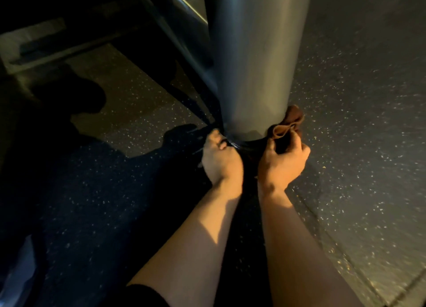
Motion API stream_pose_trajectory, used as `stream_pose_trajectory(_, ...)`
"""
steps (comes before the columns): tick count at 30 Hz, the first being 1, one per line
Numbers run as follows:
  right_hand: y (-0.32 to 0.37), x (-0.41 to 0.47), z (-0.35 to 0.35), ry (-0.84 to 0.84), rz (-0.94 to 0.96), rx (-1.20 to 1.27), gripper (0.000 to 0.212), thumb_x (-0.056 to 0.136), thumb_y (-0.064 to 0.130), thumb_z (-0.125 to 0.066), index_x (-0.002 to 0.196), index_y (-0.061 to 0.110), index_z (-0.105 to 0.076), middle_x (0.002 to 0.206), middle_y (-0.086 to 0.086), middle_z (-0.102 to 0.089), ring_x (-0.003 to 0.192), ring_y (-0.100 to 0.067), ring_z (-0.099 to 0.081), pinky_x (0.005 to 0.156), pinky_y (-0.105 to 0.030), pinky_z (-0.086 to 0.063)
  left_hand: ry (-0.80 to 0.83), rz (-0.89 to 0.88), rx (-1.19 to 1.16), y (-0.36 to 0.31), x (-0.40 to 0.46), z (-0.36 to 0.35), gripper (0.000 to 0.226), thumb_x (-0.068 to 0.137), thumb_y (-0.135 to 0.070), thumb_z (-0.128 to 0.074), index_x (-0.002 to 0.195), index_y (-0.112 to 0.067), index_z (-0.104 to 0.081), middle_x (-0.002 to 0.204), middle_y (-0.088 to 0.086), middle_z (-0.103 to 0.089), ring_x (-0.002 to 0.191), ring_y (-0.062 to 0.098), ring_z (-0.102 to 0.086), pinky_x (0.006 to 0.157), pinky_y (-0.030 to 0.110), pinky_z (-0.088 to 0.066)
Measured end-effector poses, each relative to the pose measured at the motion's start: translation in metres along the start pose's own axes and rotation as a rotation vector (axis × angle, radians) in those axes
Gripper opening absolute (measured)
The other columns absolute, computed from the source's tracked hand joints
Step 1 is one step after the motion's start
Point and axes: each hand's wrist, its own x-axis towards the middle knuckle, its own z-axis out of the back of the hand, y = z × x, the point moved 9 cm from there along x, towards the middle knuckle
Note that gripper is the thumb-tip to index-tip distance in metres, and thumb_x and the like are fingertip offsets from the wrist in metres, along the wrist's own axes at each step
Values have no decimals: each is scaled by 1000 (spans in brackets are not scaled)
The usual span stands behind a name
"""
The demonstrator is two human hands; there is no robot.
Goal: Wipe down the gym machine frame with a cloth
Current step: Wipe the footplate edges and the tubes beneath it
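Note:
A thick grey metal post [255, 60] of the gym machine frame rises from the speckled floor in the middle of the view. A brown cloth [289, 124] is wrapped round the post's base, its bunched end showing at the right side. My right hand [282, 161] grips that end of the cloth just right of the post's foot. At the left of the base my left hand [220, 157] is curled against it, and seems to hold the dark other end; that part lies in shadow.
A dark slanted frame bar [177, 50] runs down to the post's base from the upper left. Behind it is a pale flat frame member [34, 44] on the floor. Speckled rubber flooring [359, 113] spreads right; my shadow covers the left floor.

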Motion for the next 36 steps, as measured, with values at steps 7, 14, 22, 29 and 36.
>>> stream_pose_trajectory(7, 31, -59, -20, 200, 240, -53, 24, 78, 13, -65, 102, 13, -70, 105, -6, -56, 91, -22, -58, 78, -35, -44, 229, -18, -99, -24, 6, -26, 54, 89, 17, -37, 138, -1, -48, 131, 13, -57, 119, 19, -56, 105, 30, -43)
stream_pose_trajectory(14, 62, -37, -10, 71, 366, 56, 27, 79, 15, -56, 103, 2, -61, 98, -16, -46, 85, -34, -51, 73, -45, -47, 27, -248, 55, -82, -5, -14, 49, 82, 3, -54, 129, -7, -60, 121, 12, -66, 113, 21, -62, 100, 29, -46)
stream_pose_trajectory(22, 123, -13, -3, 11, 128, 312, 44, 75, 26, -50, 106, -4, -58, 122, -28, -51, 111, -44, -48, 96, -52, -39, -107, -896, 108, -185, -76, -15, 57, 70, -1, -46, 126, -4, -58, 132, 10, -52, 122, 18, -52, 102, 43, -45)
stream_pose_trajectory(29, 178, 36, -6, 168, 306, 412, 29, 98, 20, -54, 127, 17, -55, 118, 1, -56, 108, -9, -51, 91, -14, -39, 36, -1449, 411, -280, -156, -54, 38, 81, -5, -48, 114, -6, -66, 126, 6, -59, 118, 16, -54, 104, 26, -41)
stream_pose_trajectory(36, 194, 42, -2, 377, 90, 510, 35, 99, 25, -51, 133, 16, -56, 125, 0, -51, 118, -18, -50, 98, -23, -33, 42, -1502, 1357, -369, -146, -124, 67, 85, -14, -64, 147, -15, -37, 154, 4, -33, 139, 22, -35, 112, 37, -35)
